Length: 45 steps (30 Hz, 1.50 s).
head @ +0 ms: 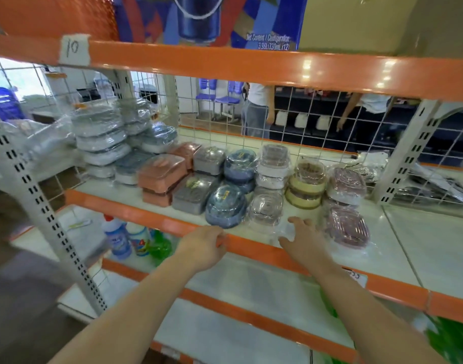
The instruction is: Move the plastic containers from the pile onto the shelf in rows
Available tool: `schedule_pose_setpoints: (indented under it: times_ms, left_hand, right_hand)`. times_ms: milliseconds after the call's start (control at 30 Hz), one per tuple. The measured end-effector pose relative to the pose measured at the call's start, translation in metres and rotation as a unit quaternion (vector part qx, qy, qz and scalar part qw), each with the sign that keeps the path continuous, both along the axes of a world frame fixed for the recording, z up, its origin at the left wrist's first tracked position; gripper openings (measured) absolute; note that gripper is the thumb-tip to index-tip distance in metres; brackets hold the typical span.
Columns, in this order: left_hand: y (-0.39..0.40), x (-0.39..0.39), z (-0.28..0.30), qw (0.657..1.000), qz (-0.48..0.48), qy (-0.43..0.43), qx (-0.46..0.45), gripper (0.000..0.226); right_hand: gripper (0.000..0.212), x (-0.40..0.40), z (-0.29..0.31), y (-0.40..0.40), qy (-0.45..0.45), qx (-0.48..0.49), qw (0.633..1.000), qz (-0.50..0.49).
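Note:
Wrapped plastic containers stand in rows on the white shelf (408,245): an orange box (162,173), a grey box (192,195), a blue round container (226,210), a clear square one (266,208), a cream stack (307,183) and a purple container (348,228). A taller pile of grey and white containers (101,140) sits at the back left. My left hand (204,246) grips the shelf's orange front edge (151,216). My right hand (305,240) rests with fingers spread on a small clear wrapped container (285,231) at the shelf front.
A wire mesh back panel (251,119) closes the shelf behind. An orange beam (225,64) runs overhead. Cleaning bottles (120,240) stand on the lower shelf at left. Black packets (422,185) lie at the far right. Two people stand beyond the mesh.

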<state>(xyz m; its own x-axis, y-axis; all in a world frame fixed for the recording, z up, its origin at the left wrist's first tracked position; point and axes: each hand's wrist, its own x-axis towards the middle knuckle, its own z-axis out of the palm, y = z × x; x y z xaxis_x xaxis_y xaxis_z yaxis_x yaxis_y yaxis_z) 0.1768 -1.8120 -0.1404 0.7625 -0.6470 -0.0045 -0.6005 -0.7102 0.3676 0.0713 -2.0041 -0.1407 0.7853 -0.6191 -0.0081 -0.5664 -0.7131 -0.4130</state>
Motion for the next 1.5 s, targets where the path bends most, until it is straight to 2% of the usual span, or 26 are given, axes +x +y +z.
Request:
schedule_pose_setpoints:
  times_ms: [200, 400, 500, 700, 800, 967, 1200, 1267, 1367, 1500]
  left_hand:
    - [0.007, 0.010, -0.001, 0.999, 0.021, 0.003, -0.024, 0.026]
    - [-0.001, 0.020, 0.003, 0.998, 0.045, 0.019, -0.026, 0.026]
    - [-0.006, 0.026, 0.006, 0.998, 0.052, 0.024, -0.017, 0.031]
    - [-0.018, 0.037, 0.005, 0.997, 0.063, -0.007, -0.040, 0.032]
    - [-0.027, 0.040, 0.001, 0.996, 0.059, -0.008, -0.062, 0.034]
    - [-0.042, 0.038, -0.003, 0.995, 0.063, -0.013, -0.080, 0.038]
    - [-0.053, 0.029, -0.003, 0.989, 0.086, -0.022, -0.117, 0.038]
    - [-0.056, 0.028, -0.003, 0.986, 0.090, -0.028, -0.135, 0.037]
    - [-0.060, 0.025, -0.001, 0.986, 0.087, -0.040, -0.138, 0.035]
    - [-0.066, 0.021, -0.003, 0.993, 0.080, -0.022, -0.078, 0.043]
  right_hand:
    - [0.077, 0.025, -0.002, 0.000, -0.003, 0.047, 0.999, -0.024]
    - [0.101, 0.058, -0.009, 0.000, -0.064, 0.145, 0.985, -0.072]
    - [0.113, 0.074, -0.013, -0.003, -0.070, 0.152, 0.983, -0.077]
    - [0.122, 0.090, -0.019, -0.010, -0.043, 0.151, 0.985, -0.069]
    - [0.121, 0.092, -0.024, -0.016, -0.050, 0.158, 0.983, -0.078]
    - [0.108, 0.088, -0.025, -0.027, -0.042, 0.157, 0.984, -0.072]
    - [0.100, 0.058, -0.024, -0.035, -0.089, 0.165, 0.982, -0.036]
    - [0.096, 0.047, -0.023, -0.035, -0.109, 0.143, 0.984, -0.014]
    - [0.101, 0.031, -0.020, -0.034, -0.151, 0.080, 0.985, 0.019]
    - [0.106, 0.009, -0.011, -0.036, -0.176, 0.017, 0.983, 0.051]
